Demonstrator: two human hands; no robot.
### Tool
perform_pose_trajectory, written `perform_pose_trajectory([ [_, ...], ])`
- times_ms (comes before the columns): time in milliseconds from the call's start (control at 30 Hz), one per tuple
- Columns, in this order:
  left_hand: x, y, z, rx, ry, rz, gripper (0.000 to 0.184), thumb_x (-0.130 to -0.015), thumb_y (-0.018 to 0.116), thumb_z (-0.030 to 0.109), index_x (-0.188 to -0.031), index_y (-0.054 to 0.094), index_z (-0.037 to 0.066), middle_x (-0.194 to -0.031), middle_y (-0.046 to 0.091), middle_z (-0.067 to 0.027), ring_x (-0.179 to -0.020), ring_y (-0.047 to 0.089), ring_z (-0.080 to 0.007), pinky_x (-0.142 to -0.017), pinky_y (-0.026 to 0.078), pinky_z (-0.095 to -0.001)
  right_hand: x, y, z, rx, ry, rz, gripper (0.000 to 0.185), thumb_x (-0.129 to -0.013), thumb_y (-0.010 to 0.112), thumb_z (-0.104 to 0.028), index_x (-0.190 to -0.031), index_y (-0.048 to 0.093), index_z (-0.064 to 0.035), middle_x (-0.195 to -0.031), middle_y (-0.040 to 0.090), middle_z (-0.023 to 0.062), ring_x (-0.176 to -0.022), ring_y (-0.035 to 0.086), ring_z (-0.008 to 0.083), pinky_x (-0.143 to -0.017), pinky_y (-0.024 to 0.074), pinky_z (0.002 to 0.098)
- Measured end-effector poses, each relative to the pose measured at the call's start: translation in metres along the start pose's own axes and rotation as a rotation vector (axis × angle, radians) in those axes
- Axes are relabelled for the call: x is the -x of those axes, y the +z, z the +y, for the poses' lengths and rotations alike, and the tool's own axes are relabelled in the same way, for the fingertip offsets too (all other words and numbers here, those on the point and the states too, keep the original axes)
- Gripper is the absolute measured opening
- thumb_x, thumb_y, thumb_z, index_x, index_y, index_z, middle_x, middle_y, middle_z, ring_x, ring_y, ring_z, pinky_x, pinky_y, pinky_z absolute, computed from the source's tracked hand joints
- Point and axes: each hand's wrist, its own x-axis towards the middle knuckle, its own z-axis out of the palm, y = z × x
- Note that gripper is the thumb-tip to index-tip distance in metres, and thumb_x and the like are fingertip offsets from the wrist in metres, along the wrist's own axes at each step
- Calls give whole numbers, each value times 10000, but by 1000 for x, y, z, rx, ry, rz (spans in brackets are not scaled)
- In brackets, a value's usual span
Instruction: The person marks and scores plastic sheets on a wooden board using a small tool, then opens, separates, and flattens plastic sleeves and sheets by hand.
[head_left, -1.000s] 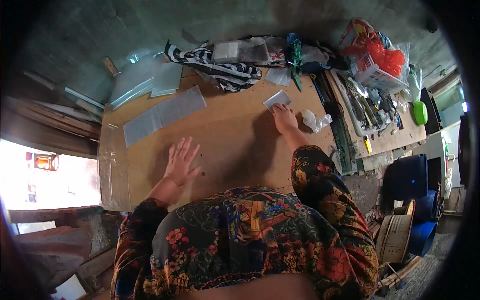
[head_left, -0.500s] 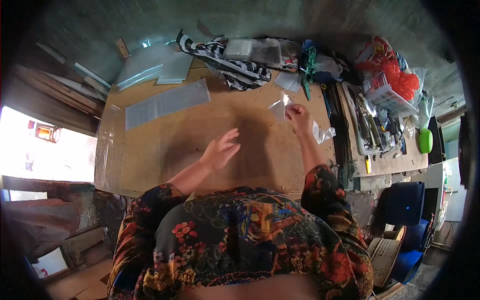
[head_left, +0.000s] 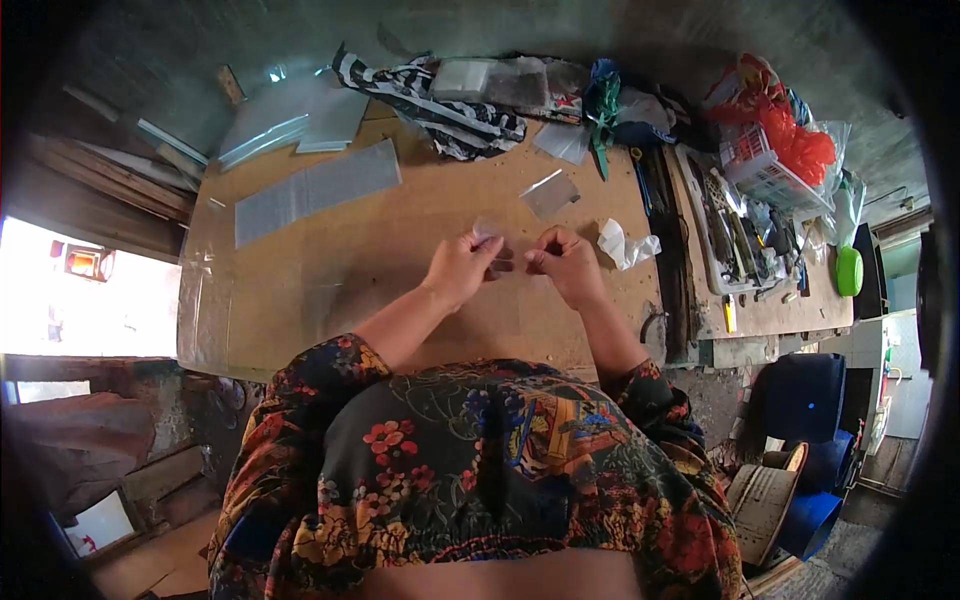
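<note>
Brown table (head_left: 400, 245) stood by grey wall (head_left: 520, 30); one white basket (head_left: 775, 178) at right. Left hand (head_left: 463, 270) pinched clear film (head_left: 484, 229); right hand (head_left: 568, 264) had fingertips together.

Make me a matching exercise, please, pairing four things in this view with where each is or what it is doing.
1. Left hand
2. Striped material
3. Crumpled wad
4. Red bag

A. Along the far side of the table
B. On top of the basket
C. Pinching clear film
D. On the table, to the right of the right hand

Pairs: 1-C, 2-A, 3-D, 4-B
</note>
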Motion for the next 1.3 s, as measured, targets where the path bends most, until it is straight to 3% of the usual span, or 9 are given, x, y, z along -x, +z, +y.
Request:
perform_pose_trajectory([
  [233, -2, -102, -33, -472, 125, 237, 239, -846, 527, 219, -885, 604, -4, -750, 626, -83, -684, 614, -173, -601, 466, -306, 7, -18, 3, -257, 264, 81, 52, -824, 556, -49, -850, 511, -46, -771, 561, 24, -730, 610, 183, -621, 516, 302],
  [333, 4, -124, -35, -853, -33, 333, 316, -818, 546, 270, -991, 573, 6, -883, 618, -146, -784, 608, -249, -690, 466, -348, 9, -15, 4, -317, 335, 33, 31, -835, 548, -74, -834, 519, -63, -761, 568, 24, -710, 611, 181, -615, 522, 320],
  [400, 8, -129, -48, -1423, 353, 809, 436, -787, 572, 297, -1116, 500, 19, -1059, 554, -194, -955, 553, -303, -806, 433, -376, 6, -11, 7, -388, 383, -72, 35, -827, 555, -63, -839, 526, -80, -759, 571, 29, -663, 593, 163, -627, 524, 299],
  [500, 22, -90, -14, -1205, 783, 502, 571, -748, 618, 316, -1202, 420, 32, -1179, 470, -213, -1089, 471, -299, -899, 377, -387, 7, 10, 4, -374, 354, -46, 42, -824, 562, -65, -823, 521, -73, -746, 575, 31, -634, 587, 150, -584, 520, 284],
  [600, 29, -41, -1, -867, 743, 76, 471, -750, 640, 288, -1108, 494, 17, -1058, 558, -177, -978, 558, -250, -832, 432, -349, 7, 27, 10, -351, 267, -67, 74, -805, 590, -59, -797, 516, -58, -716, 569, 25, -584, 578, 139, -526, 513, 264],
  [667, 30, -19, -3, -443, 354, -100, 243, -808, 584, 171, -967, 536, -7, -838, 600, -87, -770, 581, -147, -713, 459, -275, 7, 31, 15, -325, 223, -37, 80, -802, 593, -54, -791, 514, -53, -702, 565, 28, -575, 570, 133, -517, 507, 263],
  [900, 28, -27, -13, -512, 247, 83, 153, -840, 552, 150, -800, 574, 5, -675, 587, -24, -640, 552, -76, -580, 446, -223, 13, 20, 17, -235, 209, 206, 83, -800, 598, -75, -770, 522, -57, -636, 543, 12, -490, 513, 105, -456, 460, 249],
  [1233, 27, -141, -15, -1181, 73, 119, 186, -788, 593, 227, -833, 608, 47, -740, 612, -76, -680, 577, -152, -649, 459, -316, -24, -16, 9, 664, 548, -490, 107, -770, 593, -121, -851, 591, -50, -686, 594, 20, -527, 509, 76, -444, 412, 232],
  [1300, 26, -136, -11, -1647, 83, 197, 189, -752, 557, 211, -895, 629, 110, -1048, 575, -117, -1022, 508, -309, -856, 369, -439, -44, -13, 44, 954, 186, -489, 144, -742, 597, -113, -878, 601, -66, -712, 612, 39, -579, 545, 126, -510, 444, 287],
])
